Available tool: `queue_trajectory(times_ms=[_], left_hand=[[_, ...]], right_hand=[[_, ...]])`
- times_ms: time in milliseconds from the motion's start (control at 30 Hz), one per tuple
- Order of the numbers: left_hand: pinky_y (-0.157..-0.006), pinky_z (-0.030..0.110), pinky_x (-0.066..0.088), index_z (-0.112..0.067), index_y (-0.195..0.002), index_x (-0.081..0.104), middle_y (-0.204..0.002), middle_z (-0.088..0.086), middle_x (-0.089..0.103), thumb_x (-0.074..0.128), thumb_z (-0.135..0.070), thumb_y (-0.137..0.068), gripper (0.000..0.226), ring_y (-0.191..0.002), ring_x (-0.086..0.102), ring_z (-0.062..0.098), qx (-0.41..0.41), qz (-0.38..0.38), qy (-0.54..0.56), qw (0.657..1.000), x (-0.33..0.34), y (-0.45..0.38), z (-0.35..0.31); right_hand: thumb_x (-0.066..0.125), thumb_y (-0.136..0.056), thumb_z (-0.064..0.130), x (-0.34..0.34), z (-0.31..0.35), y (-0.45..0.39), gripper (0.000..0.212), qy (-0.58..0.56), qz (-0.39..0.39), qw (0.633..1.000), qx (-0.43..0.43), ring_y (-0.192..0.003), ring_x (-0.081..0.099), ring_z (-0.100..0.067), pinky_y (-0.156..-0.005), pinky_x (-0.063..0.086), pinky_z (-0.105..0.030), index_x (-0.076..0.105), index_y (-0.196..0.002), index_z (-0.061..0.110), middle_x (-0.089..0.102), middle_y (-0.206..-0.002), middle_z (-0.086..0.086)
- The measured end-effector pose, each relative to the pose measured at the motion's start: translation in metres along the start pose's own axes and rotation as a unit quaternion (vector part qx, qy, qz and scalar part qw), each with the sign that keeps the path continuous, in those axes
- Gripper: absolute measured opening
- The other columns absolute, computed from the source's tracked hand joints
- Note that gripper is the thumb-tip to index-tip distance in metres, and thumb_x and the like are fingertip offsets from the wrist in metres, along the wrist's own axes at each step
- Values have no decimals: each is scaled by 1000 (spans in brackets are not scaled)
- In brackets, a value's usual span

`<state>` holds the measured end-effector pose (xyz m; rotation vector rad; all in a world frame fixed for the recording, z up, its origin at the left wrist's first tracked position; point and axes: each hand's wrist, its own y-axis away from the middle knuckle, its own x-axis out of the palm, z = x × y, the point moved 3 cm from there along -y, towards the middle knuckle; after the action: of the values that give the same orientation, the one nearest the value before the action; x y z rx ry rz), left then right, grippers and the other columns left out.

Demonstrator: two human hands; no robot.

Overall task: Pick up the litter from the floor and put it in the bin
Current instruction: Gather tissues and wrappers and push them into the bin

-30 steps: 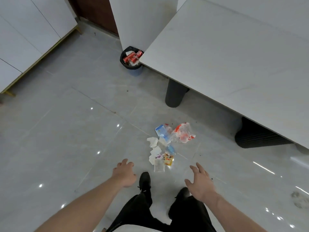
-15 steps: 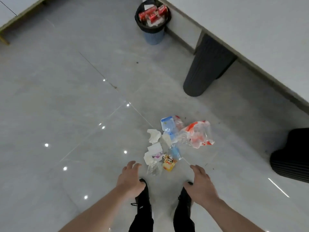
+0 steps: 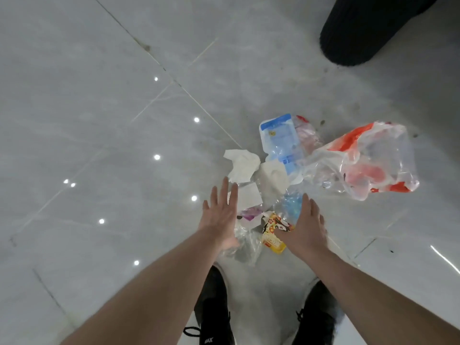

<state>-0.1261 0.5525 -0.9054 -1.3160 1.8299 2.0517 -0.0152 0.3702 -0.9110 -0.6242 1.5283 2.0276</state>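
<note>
Yellow snack wrapper [image 3: 273, 234], print unreadable, beside right hand [image 3: 307, 230].

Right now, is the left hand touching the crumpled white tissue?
Apart. In the head view, the left hand has straight fingers, their tips short of the crumpled white tissue.

Glossy grey tiled floor [image 3: 99, 120], dark ribbed table leg [image 3: 361, 28], black shoes [image 3: 214, 307].

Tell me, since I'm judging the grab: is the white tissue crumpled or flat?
Crumpled: the white tissue shows folds and raised creases, lying on the floor just beyond the left hand.
</note>
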Motion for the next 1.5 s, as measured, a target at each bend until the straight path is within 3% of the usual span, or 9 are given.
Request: queue_trajectory(times_ms=[267, 400, 500, 600, 900, 1200, 1300, 1400, 1500], left_hand=[[-124, 59, 6, -9, -152, -31, -161, 12, -33, 92, -60, -52, 166, -151, -19, 42, 48, -20, -68, 996, 41, -55, -7], [-122, 48, 23, -13, -157, -5, -164, 10, -1, 91, -42, -63, 137, -151, 11, 35, 56, -63, -41, 996, 52, -50, -12], [-108, 41, 40, -16, -149, 18, -152, 6, 25, 84, -35, -73, 102, -132, 37, 28, 64, -95, -28, 993, 52, -42, -10], [-96, 37, 46, -16, -142, 26, -138, 3, 37, 84, -21, -70, 93, -117, 46, 26, 44, -90, -30, 995, 53, -34, -7], [-93, 34, 44, -21, -146, 29, -129, -5, 50, 67, -13, -82, 75, -111, 51, 20, 4, -127, 75, 989, 39, -4, 12], [-95, 39, 48, -19, -136, 52, -123, -4, 60, 61, 1, -76, 64, -109, 53, 21, -53, -220, 273, 935, 22, 58, 46], [-97, 32, 44, -24, -123, 65, -110, -11, 65, 62, -12, -88, 38, -110, 51, 12, 0, -191, 270, 944, 24, 81, 45], [-90, 23, 45, -32, -102, 67, -98, -13, 58, 55, -30, -95, 14, -106, 50, 4, 33, -44, 307, 950, 32, 96, 38], [-83, 27, 47, -28, -88, 61, -85, -13, 59, 49, -30, -96, 15, -98, 51, 9, 59, 46, 293, 953, 45, 95, 28]], right_hand=[[85, -71, 38, 35, -12, -37, 115, 3, -82, 997, -2, -131, 41, -31, -102, 40, -48, 10, -156, 21, 39, -146, -5], [85, -68, 37, 40, -22, -29, 99, -24, -76, 997, 2, -121, 50, -29, -99, 45, -45, 27, -146, 23, 49, -132, -2], [84, -67, 39, 37, -30, -18, 96, -39, -54, 998, 23, -121, 52, -27, -97, 47, -43, 30, -146, 24, 49, -133, 0], [82, -68, 41, 31, -39, -6, 95, -63, -52, 996, 40, -121, 53, -26, -96, 48, -41, 31, -146, 25, 50, -134, 1], [83, -65, 49, 18, -53, 22, 91, -97, -61, 992, 53, -111, 58, -26, -90, 51, -42, 38, -141, 26, 56, -127, 3], [85, -68, 42, -12, -50, 62, 84, -123, -74, 989, 38, -109, 56, -19, -86, 48, -38, 41, -138, 30, 56, -126, 6], [84, -68, 42, -22, -49, 79, 78, -128, -64, 989, 31, -105, 56, -17, -82, 46, -35, 42, -133, 33, 56, -122, 9], [84, -65, 51, -32, -45, 87, 78, -118, -30, 993, 1, -103, 57, -17, -84, 47, -35, 43, -129, 38, 56, -117, 13], [84, -62, 57, -38, -40, 84, 80, -106, 14, 994, -33, -104, 56, -12, -85, 48, -35, 41, -129, 45, 54, -117, 22]])
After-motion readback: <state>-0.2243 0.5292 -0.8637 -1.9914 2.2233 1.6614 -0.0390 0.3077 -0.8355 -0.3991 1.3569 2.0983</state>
